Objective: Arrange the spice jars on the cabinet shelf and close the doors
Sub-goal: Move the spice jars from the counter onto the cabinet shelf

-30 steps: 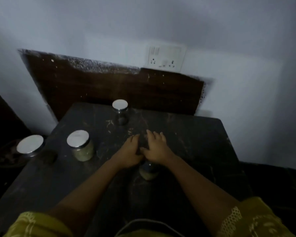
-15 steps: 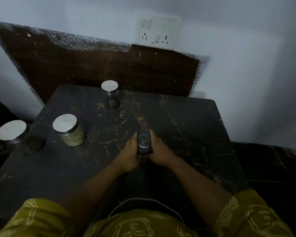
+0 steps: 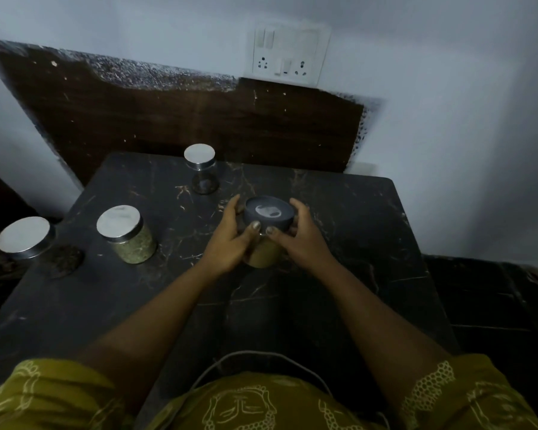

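Your left hand and right hand clasp the dark-lidded spice jar from both sides at frame centre, over the dark marble surface; three silver-lidded jars stand to the left.

Olive-yellow garment with pale line-drawn motifs covers the torso; short sleeves carry a pale honeycomb pattern near the hems. Forearms bare; a thin pale cable loops across the chest.

A dark marble tabletop meets the wall – behind its far edge a brown wooden panel, a white switchboard (sockets included) above.
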A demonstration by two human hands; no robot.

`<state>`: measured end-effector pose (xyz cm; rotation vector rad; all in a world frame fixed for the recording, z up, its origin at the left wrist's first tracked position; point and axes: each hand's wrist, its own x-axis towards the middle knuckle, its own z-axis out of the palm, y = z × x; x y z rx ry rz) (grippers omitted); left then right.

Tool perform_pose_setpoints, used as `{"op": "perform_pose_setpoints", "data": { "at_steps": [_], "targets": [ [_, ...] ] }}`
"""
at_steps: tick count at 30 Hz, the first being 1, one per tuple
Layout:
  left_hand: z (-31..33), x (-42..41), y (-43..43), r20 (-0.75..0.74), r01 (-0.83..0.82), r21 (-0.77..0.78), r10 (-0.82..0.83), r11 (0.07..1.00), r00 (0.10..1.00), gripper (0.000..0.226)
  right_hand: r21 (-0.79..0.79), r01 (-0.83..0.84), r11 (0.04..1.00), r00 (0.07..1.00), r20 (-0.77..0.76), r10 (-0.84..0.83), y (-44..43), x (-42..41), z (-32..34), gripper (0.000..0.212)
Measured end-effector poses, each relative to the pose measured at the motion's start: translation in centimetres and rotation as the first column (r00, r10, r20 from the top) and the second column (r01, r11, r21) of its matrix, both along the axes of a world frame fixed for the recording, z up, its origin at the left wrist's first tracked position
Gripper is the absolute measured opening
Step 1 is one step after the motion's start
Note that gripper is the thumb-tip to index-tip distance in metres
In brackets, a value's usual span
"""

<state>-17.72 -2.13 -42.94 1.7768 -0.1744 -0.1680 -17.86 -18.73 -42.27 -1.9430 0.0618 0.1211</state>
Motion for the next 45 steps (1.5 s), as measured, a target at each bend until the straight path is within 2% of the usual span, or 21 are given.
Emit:
{"op": "perform_pose_setpoints", "data": {
  "at_steps": [4, 6, 9, 11, 13, 15, 17, 19, 21, 23, 26, 28, 31, 34, 37, 40, 45],
  "targets": [
    [3.2, -0.3, -0.9, 0.059, 0.014, -0.074, -0.010, 0.997, 0.998, 0.079, 0.091, 0.169, 0.981, 0.974, 0.140, -0.180, 0.8, 0.0, 3.1, 0.079],
    [4.5, -0.4, -1.2, 0.078, 0.057, -0.077, -0.051, 0.995, 0.996, 0.092, 0.143, 0.230, 0.963, 0.951, 0.180, -0.253, 1.0, 0.0, 4.8, 0.076],
    [6.4, -0.5, -1.8, 0.144, 0.092, -0.019, -0.088, 0.996, 0.986, 0.120, 0.180, 0.227, 0.957, 0.940, 0.217, -0.264, 1.2, 0.1, 7.2, 0.074],
    [7.7, -0.6, -2.1, 0.194, 0.034, -0.064, -0.021, 0.997, 0.981, 0.126, 0.212, 0.189, 0.959, 0.947, 0.219, -0.235, 1.4, -0.3, 8.7, 0.076],
    [9.0, -0.6, -2.0, 0.207, -0.008, -0.165, 0.042, 0.986, 0.978, 0.119, 0.306, 0.136, 0.942, 0.956, 0.210, -0.206, 1.1, -0.6, 10.3, 0.072],
    [10.1, -0.6, -1.6, 0.154, 0.002, -0.304, 0.047, 0.953, 0.987, 0.102, 0.372, 0.074, 0.925, 0.972, 0.181, -0.151, 0.8, -0.9, 11.5, 0.059],
    [11.1, -0.6, -1.4, 0.105, 0.037, -0.460, 0.013, 0.887, 0.994, 0.085, 0.423, 0.000, 0.906, 0.991, 0.120, -0.055, 0.7, -1.1, 12.2, 0.061],
    [11.7, -0.4, -1.5, 0.116, 0.062, -0.553, 0.003, 0.831, 0.993, 0.070, 0.544, -0.089, 0.835, 0.996, 0.055, 0.071, 1.0, -1.5, 12.6, 0.059],
    [12.0, -0.2, -1.3, 0.130, 0.061, -0.585, 0.019, 0.808, 0.991, 0.061, 0.626, -0.165, 0.762, 0.984, 0.046, 0.175, 1.0, -1.9, 12.8, 0.047],
    [12.4, 0.0, -1.0, 0.140, 0.038, -0.575, 0.053, 0.818, 0.989, 0.056, 0.612, -0.217, 0.760, 0.975, 0.095, 0.202, 0.7, -2.1, 13.1, 0.051],
    [13.0, -0.1, -0.9, 0.157, -0.035, -0.505, 0.131, 0.862, 0.979, 0.052, 0.432, -0.165, 0.887, 0.979, 0.178, 0.096, 0.5, -2.2, 14.0, 0.075],
    [13.3, -0.4, -1.2, 0.168, -0.010, -0.485, 0.105, 0.874, 0.980, 0.057, 0.292, -0.120, 0.949, 0.971, 0.234, 0.051, 0.8, -2.4, 14.6, 0.092],
    [13.8, -0.9, -1.5, 0.210, 0.040, -0.462, 0.065, 0.886, 0.976, 0.074, 0.166, -0.111, 0.980, 0.953, 0.296, 0.058, 1.4, -2.9, 15.2, 0.113],
    [14.5, -0.8, -1.0, 0.170, 0.041, -0.502, 0.052, 0.864, 0.984, 0.078, 0.204, -0.177, 0.963, 0.950, 0.292, 0.113, 1.0, -3.1, 15.9, 0.104],
    [14.5, -0.8, -0.6, 0.149, 0.056, -0.559, 0.034, 0.828, 0.988, 0.066, 0.315, -0.282, 0.906, 0.945, 0.256, 0.205, 0.3, -3.0, 16.6, 0.087],
    [14.6, -0.9, -0.8, 0.148, 0.046, -0.564, 0.046, 0.825, 0.988, 0.057, 0.344, -0.303, 0.889, 0.938, 0.272, 0.214, 0.3, -3.0, 16.8, 0.075],
    [15.3, -1.3, -1.0, 0.244, -0.019, -0.396, 0.126, 0.918, 0.962, 0.044, 0.293, -0.216, 0.932, 0.931, 0.349, 0.106, 0.5, -3.2, 17.1, 0.086]
  ]
}}
